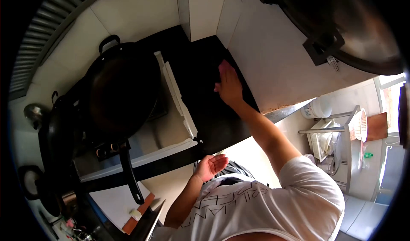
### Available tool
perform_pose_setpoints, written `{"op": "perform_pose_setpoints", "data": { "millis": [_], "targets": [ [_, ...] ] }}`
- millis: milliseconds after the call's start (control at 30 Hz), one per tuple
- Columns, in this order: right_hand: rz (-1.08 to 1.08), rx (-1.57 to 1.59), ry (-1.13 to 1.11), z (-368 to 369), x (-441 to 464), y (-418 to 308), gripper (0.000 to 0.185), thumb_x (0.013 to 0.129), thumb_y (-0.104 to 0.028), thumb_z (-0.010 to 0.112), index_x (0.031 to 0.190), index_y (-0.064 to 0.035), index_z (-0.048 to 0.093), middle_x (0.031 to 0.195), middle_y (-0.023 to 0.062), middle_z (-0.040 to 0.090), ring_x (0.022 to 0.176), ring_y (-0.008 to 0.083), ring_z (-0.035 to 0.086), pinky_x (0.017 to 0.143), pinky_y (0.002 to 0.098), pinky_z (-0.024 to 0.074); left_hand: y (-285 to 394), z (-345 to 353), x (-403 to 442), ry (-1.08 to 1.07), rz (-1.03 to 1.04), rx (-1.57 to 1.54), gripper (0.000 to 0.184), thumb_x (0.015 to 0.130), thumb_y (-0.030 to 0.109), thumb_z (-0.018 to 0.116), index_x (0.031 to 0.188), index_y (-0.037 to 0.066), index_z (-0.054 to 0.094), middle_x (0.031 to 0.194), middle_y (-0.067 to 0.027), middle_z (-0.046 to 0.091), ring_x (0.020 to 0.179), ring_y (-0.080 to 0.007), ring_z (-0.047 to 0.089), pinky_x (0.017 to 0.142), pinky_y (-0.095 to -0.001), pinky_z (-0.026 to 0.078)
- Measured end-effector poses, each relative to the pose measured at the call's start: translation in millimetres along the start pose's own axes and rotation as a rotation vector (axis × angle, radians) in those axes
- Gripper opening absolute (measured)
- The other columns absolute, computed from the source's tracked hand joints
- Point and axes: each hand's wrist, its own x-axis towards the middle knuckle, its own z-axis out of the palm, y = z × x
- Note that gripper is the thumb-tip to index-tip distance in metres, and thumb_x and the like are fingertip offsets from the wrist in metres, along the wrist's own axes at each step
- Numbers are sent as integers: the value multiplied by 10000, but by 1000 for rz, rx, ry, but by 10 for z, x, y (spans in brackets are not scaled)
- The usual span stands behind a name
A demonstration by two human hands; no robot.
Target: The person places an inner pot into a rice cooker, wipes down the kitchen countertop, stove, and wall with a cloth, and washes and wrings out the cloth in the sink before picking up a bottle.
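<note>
Pink cloth (pixel 223 66) in my right hand (pixel 231 89), down at the black counter (pixel 209 115).
My right fingers, laid close together, hold it between the dark wok (pixel 121 89) on my left and the pale wall panel (pixel 269 57) on my right. My left hand (pixel 208 167) is bare near the counter's front edge, palm up, fingers loosely uncurled. Farther right is a large round pan (pixel 363 23).

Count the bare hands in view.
2: the right hand is at a pink cloth over the black counter; the left hand is near the counter's front edge, holding nothing visible. Dark areas could hide others.
</note>
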Motion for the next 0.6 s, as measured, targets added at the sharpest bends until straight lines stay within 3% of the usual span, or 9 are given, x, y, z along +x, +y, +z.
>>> {"op": "perform_pose_setpoints", "data": {
  "millis": [200,300,400,467,533,567,600],
  "targets": [
    [-38,-3,52,-493,-802,-68,546,749,-216,591,1199,18,389,1117,204,461,1048,387,435,936,446,341,-129,90,298,-41,-102,34,435,871,237,329,1126,-67,507,1100,-190,573,1035,-266,559,923,-357,437],
    [110,133,35,-608,-1185,-85,367,730,-177,592,1066,-52,513,1080,157,496,1007,358,455,876,440,368,-226,24,517,-52,-130,10,439,874,227,313,1145,-72,486,1126,-192,556,1060,-267,542,946,-359,418],
    [147,141,12,-736,-1555,-136,319,694,-144,607,1000,-82,543,1018,136,519,951,344,474,832,423,378,-285,32,826,-33,-68,17,454,876,232,295,1147,-88,468,1168,-187,529,1109,-281,500,995,-374,364],
    [126,303,27,-772,-1721,-204,290,592,-71,636,874,-126,590,956,99,537,894,311,482,800,403,373,-338,111,1022,21,-27,37,452,893,268,294,1189,-34,451,1191,-161,517,1134,-274,476,999,-368,355],
    [95,448,-37,-766,-1841,-282,337,555,-32,634,879,-115,593,913,104,552,848,292,497,770,384,383,-412,281,1092,101,72,86,451,905,334,325,1240,49,425,1239,-123,481,1150,-261,458,993,-370,354],
    [74,554,-90,-767,-1896,-330,343,570,-2,619,898,-99,593,900,92,564,837,255,521,762,350,400,-431,265,1215,-74,120,13,390,894,367,376,1146,84,467,1161,-93,529,1062,-255,508,902,-345,418],
    [52,662,-142,-766,-1952,-388,350,585,29,604,917,-83,593,888,81,576,826,217,545,755,316,418,-446,307,1274,-295,108,-63,498,888,437,360,1156,31,464,1174,-132,511,1076,-277,498,931,-361,401]
  ]
}}
